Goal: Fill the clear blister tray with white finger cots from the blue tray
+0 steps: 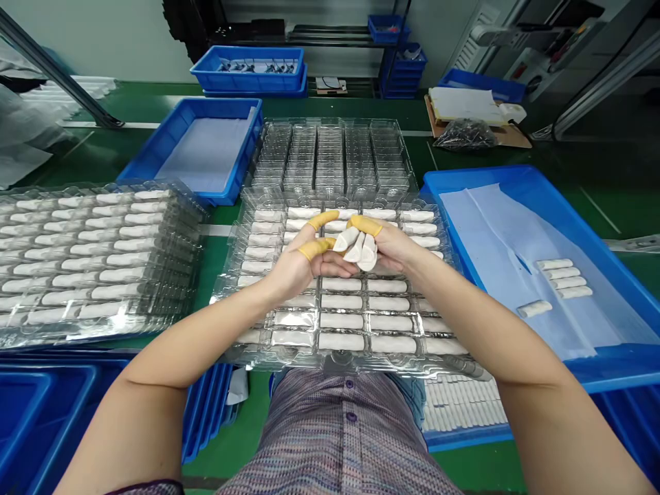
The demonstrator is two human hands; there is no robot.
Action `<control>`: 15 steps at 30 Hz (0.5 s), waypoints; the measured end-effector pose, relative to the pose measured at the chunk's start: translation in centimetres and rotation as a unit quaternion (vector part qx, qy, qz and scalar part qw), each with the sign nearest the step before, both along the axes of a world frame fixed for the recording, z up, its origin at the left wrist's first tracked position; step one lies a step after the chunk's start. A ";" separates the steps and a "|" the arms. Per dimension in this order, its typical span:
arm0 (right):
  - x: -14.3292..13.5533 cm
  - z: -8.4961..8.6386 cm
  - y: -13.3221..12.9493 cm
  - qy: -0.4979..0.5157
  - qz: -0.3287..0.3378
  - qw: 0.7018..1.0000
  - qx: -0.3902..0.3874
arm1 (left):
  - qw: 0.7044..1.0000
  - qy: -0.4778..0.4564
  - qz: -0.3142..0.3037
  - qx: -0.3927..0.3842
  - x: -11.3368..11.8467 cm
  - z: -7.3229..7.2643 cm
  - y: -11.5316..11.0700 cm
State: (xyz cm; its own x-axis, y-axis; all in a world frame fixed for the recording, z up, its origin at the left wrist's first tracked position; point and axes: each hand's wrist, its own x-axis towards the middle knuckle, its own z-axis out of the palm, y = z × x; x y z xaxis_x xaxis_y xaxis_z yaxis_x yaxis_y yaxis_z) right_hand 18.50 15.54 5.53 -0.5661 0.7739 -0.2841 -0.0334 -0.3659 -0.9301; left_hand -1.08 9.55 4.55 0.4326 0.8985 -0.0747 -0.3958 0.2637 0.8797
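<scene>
Over a clear plastic tray [341, 360] filled with rows of white cylindrical pieces [342, 321], my two hands meet. My right hand [386, 242] is closed around a small bunch of the same white pieces [355, 249], their ends pointing toward me. My left hand [312, 250] is beside the bunch, its yellow-covered fingers spread apart. One left fingertip lies close against the bunch; whether it presses on it I cannot tell. Yellow finger covers also show on my right hand.
Stacked filled trays [97, 254] stand at left. Behind mine is another clear tray stack [330, 155]. A blue bin [479, 177] at right holds several loose white pieces [564, 278] on a sheet. A sheet-lined blue bin [247, 158] sits back left. Below are blue trays [206, 412].
</scene>
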 end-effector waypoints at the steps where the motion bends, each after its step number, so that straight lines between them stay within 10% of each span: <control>1: 0.3 0.6 -0.1 -0.034 0.000 0.998 0.056 | 1.000 0.003 0.009 -0.026 0.0 0.1 0.2; 8: -0.7 3.7 -1.8 -0.357 0.080 0.812 0.454 | 0.997 0.072 -0.031 -0.007 1.7 0.0 0.0; 15: 0.8 1.6 -1.5 -0.190 0.068 0.852 0.484 | 0.993 -0.041 0.032 -0.107 0.5 -0.2 0.3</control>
State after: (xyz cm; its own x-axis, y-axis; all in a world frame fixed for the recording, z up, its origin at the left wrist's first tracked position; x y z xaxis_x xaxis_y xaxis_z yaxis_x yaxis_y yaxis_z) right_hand 19.27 14.03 7.15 -0.6786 0.6844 0.2667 0.3185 0.6014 -0.7327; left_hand -0.56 9.89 4.36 0.3868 0.8922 -0.2334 -0.4863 0.4123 0.7704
